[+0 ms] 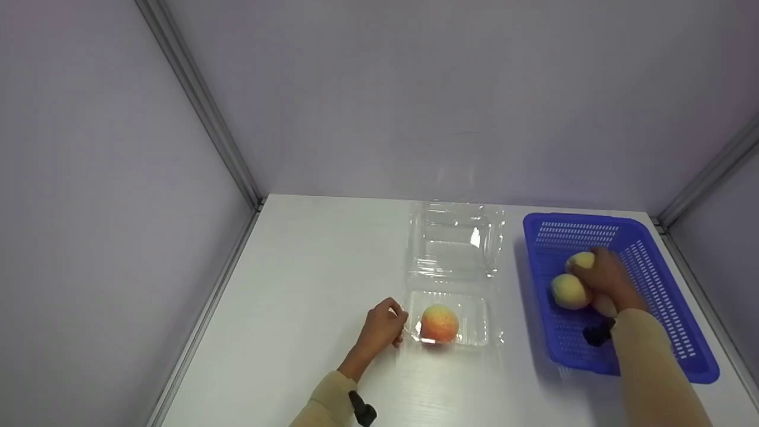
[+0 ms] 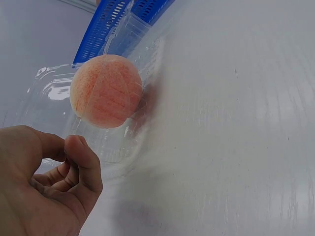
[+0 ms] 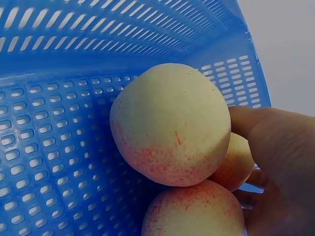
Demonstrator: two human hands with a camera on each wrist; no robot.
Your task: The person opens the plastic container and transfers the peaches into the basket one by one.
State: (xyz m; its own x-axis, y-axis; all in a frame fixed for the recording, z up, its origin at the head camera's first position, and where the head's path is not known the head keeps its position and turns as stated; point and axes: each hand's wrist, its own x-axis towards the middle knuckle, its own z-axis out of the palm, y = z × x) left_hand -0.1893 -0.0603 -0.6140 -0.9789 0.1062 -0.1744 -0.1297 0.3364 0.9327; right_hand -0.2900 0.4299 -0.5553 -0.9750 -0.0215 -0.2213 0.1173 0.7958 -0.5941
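Observation:
A clear plastic clamshell container (image 1: 449, 284) lies opened out, with one reddish-yellow peach (image 1: 439, 324) in its near half. At that half's left edge, my left hand (image 1: 382, 325) pinches the thin rim between thumb and forefinger, also seen up close in the left wrist view. My right hand (image 1: 608, 279) reaches into the blue basket (image 1: 548, 341) among several peaches. Thumb and fingers curl round a pale peach (image 3: 238, 164), partly hidden behind a larger-looking peach (image 3: 170, 125). Another peach (image 3: 194, 211) sits low in the right wrist view, against the fingers.
The basket stands at the right of the white table (image 1: 308, 267), a short gap from the container. Grey walls (image 1: 385, 107) with metal corner posts (image 1: 201, 101) close in the back and sides. The container's other half lies toward the back wall.

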